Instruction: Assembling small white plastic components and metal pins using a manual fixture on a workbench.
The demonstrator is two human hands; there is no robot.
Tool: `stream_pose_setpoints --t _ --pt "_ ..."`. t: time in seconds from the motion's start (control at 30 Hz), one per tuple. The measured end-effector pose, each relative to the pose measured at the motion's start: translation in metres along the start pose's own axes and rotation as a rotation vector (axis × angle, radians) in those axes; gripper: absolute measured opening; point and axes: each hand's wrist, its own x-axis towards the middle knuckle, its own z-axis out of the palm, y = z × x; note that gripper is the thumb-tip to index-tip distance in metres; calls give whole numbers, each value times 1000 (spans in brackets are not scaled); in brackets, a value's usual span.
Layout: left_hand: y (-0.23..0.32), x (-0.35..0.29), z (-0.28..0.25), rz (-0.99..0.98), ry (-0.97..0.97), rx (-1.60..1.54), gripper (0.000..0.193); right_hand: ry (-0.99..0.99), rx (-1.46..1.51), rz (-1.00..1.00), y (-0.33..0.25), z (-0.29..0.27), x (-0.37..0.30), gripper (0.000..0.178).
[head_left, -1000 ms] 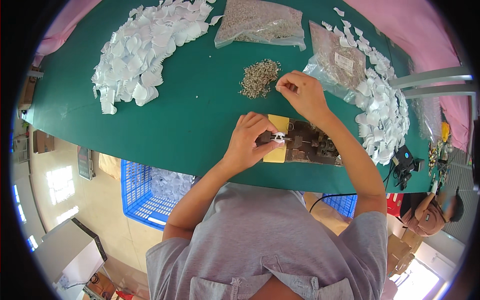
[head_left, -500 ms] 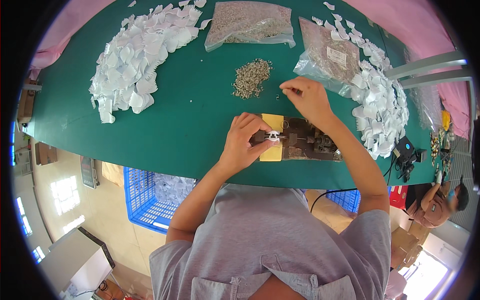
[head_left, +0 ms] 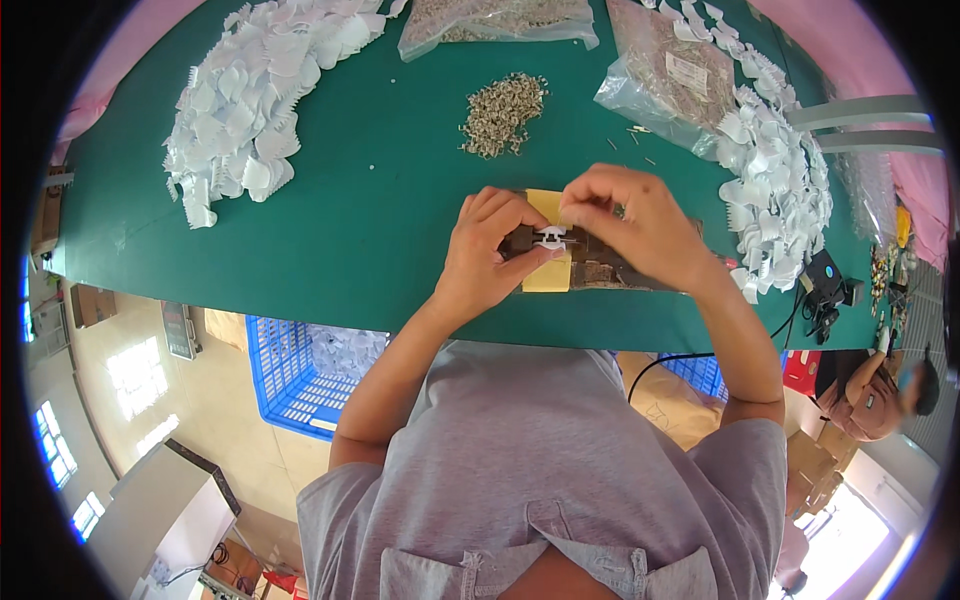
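Observation:
My left hand (head_left: 482, 250) is closed on a small white plastic part (head_left: 550, 238), with thumb and fingertips on either side of it. The part sits at the left end of a dark metal jig (head_left: 610, 272), over a yellow plate (head_left: 545, 278). Close by on the right, my right hand (head_left: 640, 222) reaches over the jig with thumb and index finger pinched at the part's upper right. Whatever lies in that pinch is too small to make out. Beyond the hands is a pile of small metal clips (head_left: 503, 115).
White toothed plastic pieces lie heaped at left (head_left: 240, 105) and right (head_left: 775, 190). Two clear bags of clips, one at the back (head_left: 500, 20) and one at right (head_left: 675, 75), flank the pile. Several thin pins (head_left: 640, 130) lie near the right bag. A blue basket (head_left: 265, 375) stands below the table edge.
My right hand has come down and in from beside the clip pile to the white part. The loose clip near it no longer shows; pins are uncovered. My left hand keeps its grip.

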Motion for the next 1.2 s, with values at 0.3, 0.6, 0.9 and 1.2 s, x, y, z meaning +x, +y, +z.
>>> stream_pose_setpoints --t 0.3,0.6,0.9,1.2 --pt "1 1 0 -16 -11 -23 26 51 -237 -78 -6 21 -11 12" --pt "-2 -2 1 -16 -1 -15 27 220 -249 -199 2 39 -17 8" --pt "3 -3 3 -246 -55 -269 24 -98 -64 102 -7 13 11 11" --pt "-2 -1 5 -104 -56 -142 24 456 57 -4 12 3 -38 15"
